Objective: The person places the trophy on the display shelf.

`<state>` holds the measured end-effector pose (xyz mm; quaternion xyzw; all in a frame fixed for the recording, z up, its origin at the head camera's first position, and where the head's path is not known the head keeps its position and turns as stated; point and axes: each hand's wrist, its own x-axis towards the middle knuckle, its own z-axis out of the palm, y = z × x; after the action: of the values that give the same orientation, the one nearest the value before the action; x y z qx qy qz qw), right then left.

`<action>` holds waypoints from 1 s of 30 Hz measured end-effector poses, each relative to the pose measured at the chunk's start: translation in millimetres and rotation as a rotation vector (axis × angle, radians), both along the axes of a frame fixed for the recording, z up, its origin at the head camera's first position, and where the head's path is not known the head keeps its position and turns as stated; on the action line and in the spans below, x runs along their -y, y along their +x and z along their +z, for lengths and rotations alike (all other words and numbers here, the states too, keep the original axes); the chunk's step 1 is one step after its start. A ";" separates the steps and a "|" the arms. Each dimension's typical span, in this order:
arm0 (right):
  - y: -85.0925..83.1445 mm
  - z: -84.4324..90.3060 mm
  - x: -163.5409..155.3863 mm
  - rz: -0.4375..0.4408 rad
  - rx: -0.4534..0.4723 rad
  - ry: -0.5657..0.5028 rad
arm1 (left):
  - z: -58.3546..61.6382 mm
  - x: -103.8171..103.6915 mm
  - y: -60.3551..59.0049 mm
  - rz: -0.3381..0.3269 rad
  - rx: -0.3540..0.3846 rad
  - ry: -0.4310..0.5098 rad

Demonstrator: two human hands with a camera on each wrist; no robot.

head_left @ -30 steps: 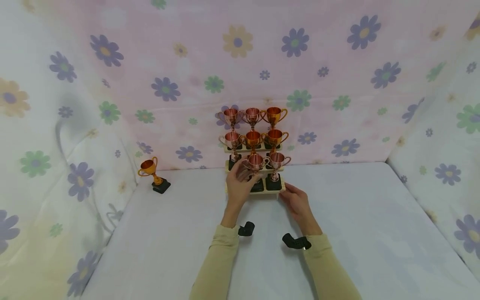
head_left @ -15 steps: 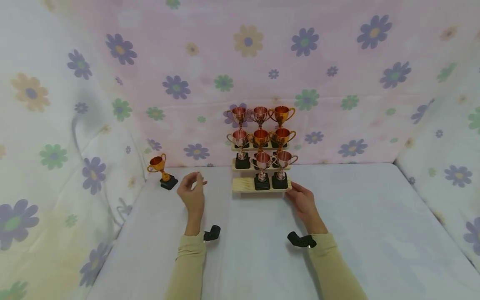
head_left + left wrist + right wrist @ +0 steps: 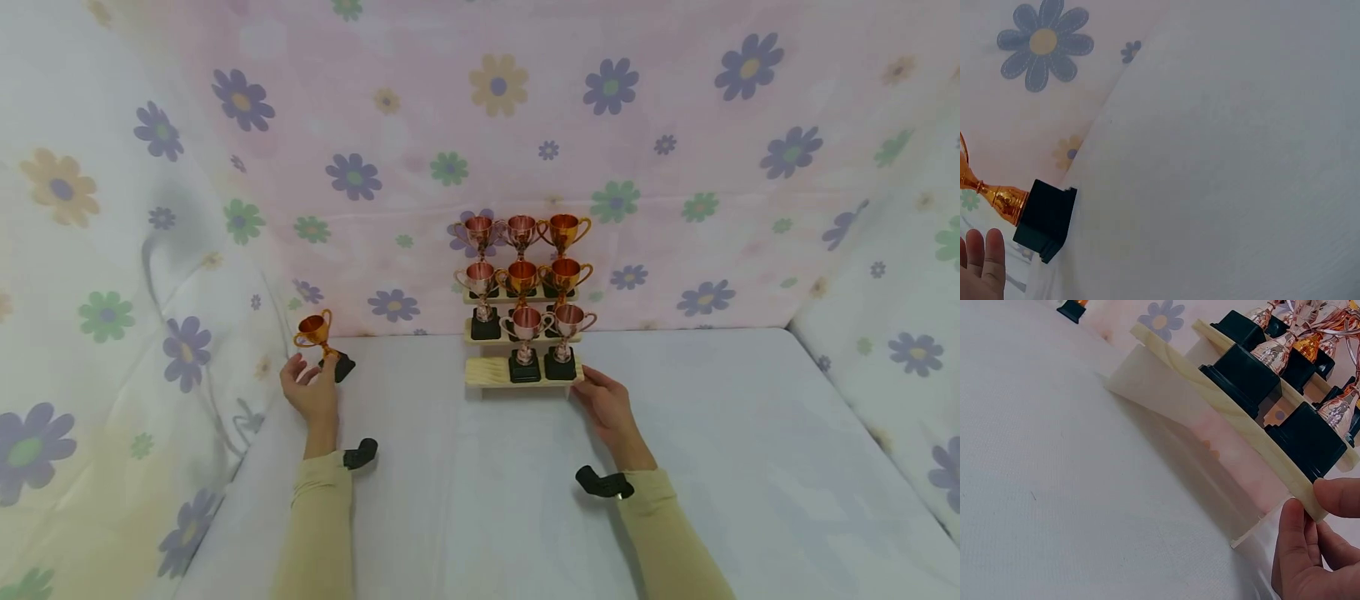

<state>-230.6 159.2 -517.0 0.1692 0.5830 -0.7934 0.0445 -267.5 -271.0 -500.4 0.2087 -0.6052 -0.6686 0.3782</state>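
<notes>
At the far left a gold trophy cup [image 3: 312, 330] stands on its black base [image 3: 1045, 219]. My left hand [image 3: 312, 392] is right in front of it, fingers spread and thumb near the base. In the left wrist view the fingers [image 3: 994, 259] are straight and beside the stem. My right hand [image 3: 606, 408] pinches the right end of the lowest step of a wooden display stand [image 3: 486, 372]. Its thumb [image 3: 1338, 497] lies on top, with the other fingers below. Two rose-gold trophies [image 3: 526, 333] stand on that step, leaving bare wood at its left.
Gold and rose-gold trophies [image 3: 522, 275] fill the upper two steps of the stand. Behind them hangs a flowered pink cloth [image 3: 495, 150], and similar cloth hangs at both sides. A white cloth [image 3: 465, 500] covers the table.
My left hand has left the trophies on the lowest step and moved left to the lone gold trophy. The right hand keeps its hold on the stand.
</notes>
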 end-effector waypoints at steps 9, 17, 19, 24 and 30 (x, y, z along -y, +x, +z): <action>-1.6 1.1 0.9 -0.002 -0.005 -0.014 | 11.4 25.9 -18.6 -0.145 0.084 -0.024; -0.2 -1.2 -0.2 0.001 -0.001 -0.007 | 4.5 26.1 -35.1 -0.068 0.035 0.013; 0.4 -1.6 0.3 0.008 -0.006 -0.002 | 4.5 24.6 -35.6 -0.055 -0.001 0.048; 0.9 -2.2 1.2 0.009 -0.003 0.005 | 5.8 21.2 -38.6 -0.039 0.001 0.061; 0.0 -1.9 -1.4 0.000 0.003 -0.015 | 10.1 14.5 -41.4 -0.028 -0.039 0.047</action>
<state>-230.6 160.6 -518.9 0.1700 0.5769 -0.7976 0.0465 -308.9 -285.5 -490.3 0.1959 -0.5849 -0.6918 0.3754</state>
